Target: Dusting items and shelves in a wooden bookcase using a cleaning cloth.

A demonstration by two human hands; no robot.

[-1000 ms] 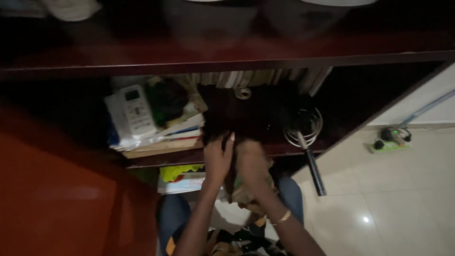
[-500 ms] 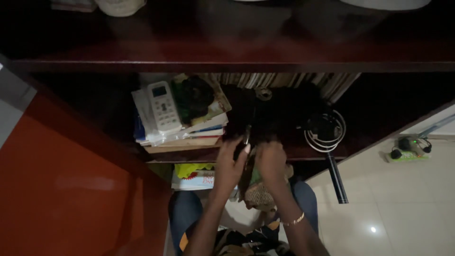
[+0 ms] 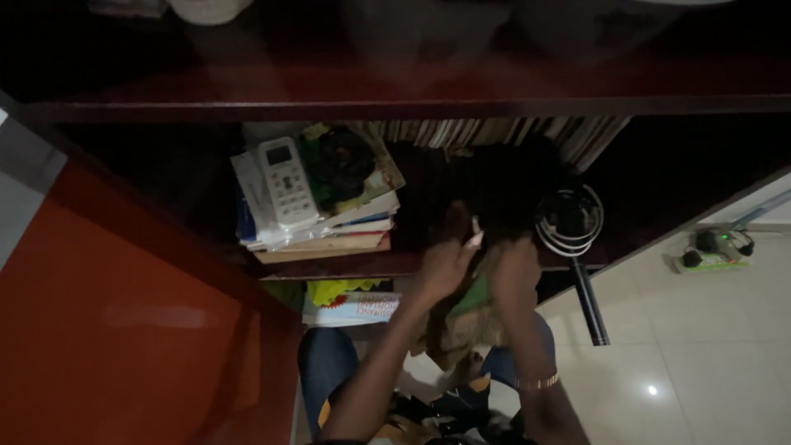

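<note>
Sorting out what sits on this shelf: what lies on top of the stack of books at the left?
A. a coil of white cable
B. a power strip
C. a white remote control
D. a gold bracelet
C: the white remote control lies on the stack of books; the cable coil rests further right.

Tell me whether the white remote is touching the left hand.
Apart. The head view shows the white remote lying on the book stack at the shelf's left, while the left hand is off to its right with books and dark shelf between them.
</note>
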